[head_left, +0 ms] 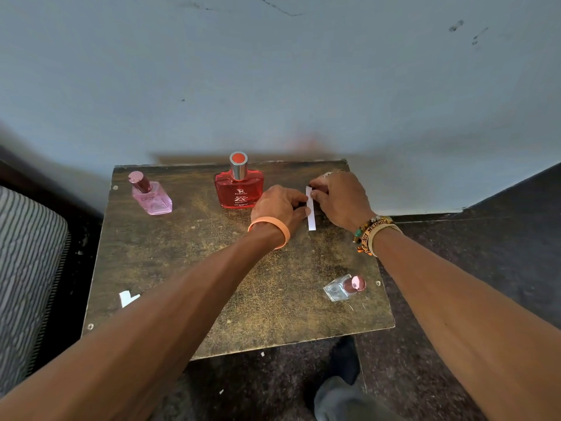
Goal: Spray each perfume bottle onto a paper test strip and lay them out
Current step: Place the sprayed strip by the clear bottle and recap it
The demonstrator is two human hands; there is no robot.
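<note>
The narrow white paper strip (310, 209) is pinched at its far end by the right hand (340, 196) and at mid-length by the left hand (279, 205), just right of the square red glass perfume bottle (239, 189). It is best laid flat and straight, apart from that bottle.

strip (311, 214) right of bottle (239, 189), seemingly on table (182, 256)

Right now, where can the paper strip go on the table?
Bare table lies between the pink bottle and the paper scraps, and between the pink bottle and the red bottle. Crowded at the back right: left hand and right hand hold the strip beside the red bottle.
</note>
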